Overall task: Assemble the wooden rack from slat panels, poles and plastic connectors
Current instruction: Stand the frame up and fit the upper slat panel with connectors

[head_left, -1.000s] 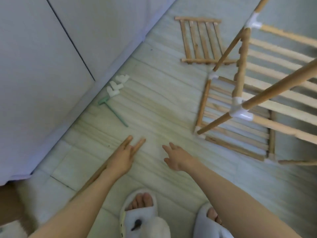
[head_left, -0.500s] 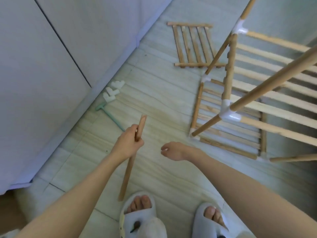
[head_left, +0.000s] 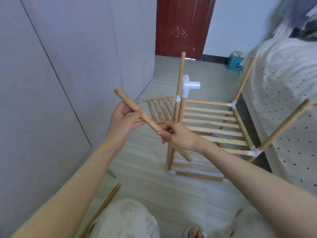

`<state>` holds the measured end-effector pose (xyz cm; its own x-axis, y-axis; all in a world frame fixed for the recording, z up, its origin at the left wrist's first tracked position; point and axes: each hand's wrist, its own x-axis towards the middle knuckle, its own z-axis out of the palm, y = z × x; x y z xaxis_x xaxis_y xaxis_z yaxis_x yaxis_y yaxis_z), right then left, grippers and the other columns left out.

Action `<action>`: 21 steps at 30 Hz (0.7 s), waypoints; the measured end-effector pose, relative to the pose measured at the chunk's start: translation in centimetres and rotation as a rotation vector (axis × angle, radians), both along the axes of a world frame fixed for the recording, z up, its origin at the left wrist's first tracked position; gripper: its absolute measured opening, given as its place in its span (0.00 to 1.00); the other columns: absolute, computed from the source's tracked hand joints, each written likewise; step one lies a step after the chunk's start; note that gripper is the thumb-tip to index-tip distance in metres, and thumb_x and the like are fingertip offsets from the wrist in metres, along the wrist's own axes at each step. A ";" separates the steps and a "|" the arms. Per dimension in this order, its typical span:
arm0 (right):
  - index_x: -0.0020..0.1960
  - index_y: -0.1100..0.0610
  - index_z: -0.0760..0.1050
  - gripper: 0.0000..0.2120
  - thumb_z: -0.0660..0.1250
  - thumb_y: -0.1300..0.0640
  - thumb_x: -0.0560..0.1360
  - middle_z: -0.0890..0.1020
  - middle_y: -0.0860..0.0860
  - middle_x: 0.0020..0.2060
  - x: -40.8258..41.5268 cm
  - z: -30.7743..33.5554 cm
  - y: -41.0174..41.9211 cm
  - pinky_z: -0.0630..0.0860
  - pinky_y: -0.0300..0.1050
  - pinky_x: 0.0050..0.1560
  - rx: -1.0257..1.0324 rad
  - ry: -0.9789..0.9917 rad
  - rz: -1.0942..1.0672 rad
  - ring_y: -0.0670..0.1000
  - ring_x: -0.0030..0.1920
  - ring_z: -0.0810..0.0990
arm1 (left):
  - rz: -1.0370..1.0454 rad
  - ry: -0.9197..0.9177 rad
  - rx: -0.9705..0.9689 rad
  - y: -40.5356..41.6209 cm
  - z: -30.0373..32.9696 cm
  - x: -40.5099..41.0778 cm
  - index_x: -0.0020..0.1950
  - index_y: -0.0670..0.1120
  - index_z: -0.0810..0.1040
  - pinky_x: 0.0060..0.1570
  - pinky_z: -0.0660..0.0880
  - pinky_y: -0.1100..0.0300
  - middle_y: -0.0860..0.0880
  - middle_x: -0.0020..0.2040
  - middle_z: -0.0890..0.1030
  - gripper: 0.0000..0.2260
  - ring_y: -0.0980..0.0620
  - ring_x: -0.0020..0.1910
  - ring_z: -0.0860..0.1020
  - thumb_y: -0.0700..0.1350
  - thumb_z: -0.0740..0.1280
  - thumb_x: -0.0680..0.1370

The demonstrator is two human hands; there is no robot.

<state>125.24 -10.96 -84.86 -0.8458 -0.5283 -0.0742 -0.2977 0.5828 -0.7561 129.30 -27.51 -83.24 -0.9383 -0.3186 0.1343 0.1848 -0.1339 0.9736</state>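
A round light-wood pole [head_left: 137,111] is being gripped by curled left hand [head_left: 122,120] fingers [head_left: 137,123]; the right hand [head_left: 176,137] fingers are closing around its lower portion.

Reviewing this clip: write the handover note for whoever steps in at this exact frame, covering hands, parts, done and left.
Left hand: grips the upper part of a loose wooden pole, held slanted in the air.
Right hand: grip closed on the same pole lower down.
Rack frame: stands ahead on the floor, one slat shelf joined by white corner connectors, uprights rising from it.
White T-connector: sits open on the near upright.
Spare slat panel: flat on the floor behind.
Another pole: on the floor near the feet.
Done: lower level. Left: probably fit the held pole, then add the remaining panel.
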 end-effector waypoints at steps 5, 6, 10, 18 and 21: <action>0.43 0.55 0.70 0.06 0.65 0.60 0.77 0.74 0.48 0.34 1.6 4.3 7.4 0.70 0.31 0.34 -0.066 0.092 -0.115 0.44 0.32 0.74 | -0.052 0.093 0.132 4.1 4.5 0.7 0.44 0.44 0.73 0.40 0.80 0.60 0.48 0.38 0.78 0.04 0.54 0.34 0.80 0.40 0.62 0.79; 0.44 0.55 0.70 0.05 0.64 0.61 0.77 0.73 0.47 0.34 1.7 5.0 8.7 0.67 0.28 0.32 -0.056 0.123 -0.130 0.44 0.33 0.72 | -0.077 0.095 0.148 5.0 5.0 0.6 0.44 0.43 0.73 0.40 0.80 0.60 0.48 0.37 0.78 0.05 0.54 0.34 0.81 0.39 0.62 0.79; 0.50 0.53 0.72 0.02 0.61 0.56 0.78 0.71 0.47 0.33 2.0 6.9 12.0 0.65 0.35 0.33 -0.020 0.217 -0.163 0.46 0.33 0.69 | -0.196 0.063 0.197 8.5 6.1 0.1 0.46 0.39 0.74 0.43 0.79 0.62 0.43 0.42 0.80 0.03 0.50 0.43 0.83 0.38 0.63 0.79; 0.60 0.54 0.73 0.11 0.59 0.55 0.80 0.77 0.50 0.39 -0.3 8.7 14.8 0.72 0.45 0.43 0.106 0.361 -0.265 0.49 0.38 0.74 | 0.011 -0.040 -0.136 10.8 4.7 -4.4 0.70 0.48 0.64 0.64 0.61 0.62 0.51 0.68 0.67 0.16 0.55 0.67 0.66 0.49 0.54 0.82; 0.60 0.52 0.73 0.11 0.58 0.51 0.80 0.76 0.48 0.37 -1.5 9.2 15.9 0.74 0.49 0.45 0.209 0.408 -0.339 0.52 0.40 0.75 | -0.120 -0.122 -0.236 11.3 3.8 -5.7 0.73 0.47 0.60 0.58 0.59 0.64 0.54 0.67 0.67 0.21 0.59 0.64 0.64 0.54 0.50 0.82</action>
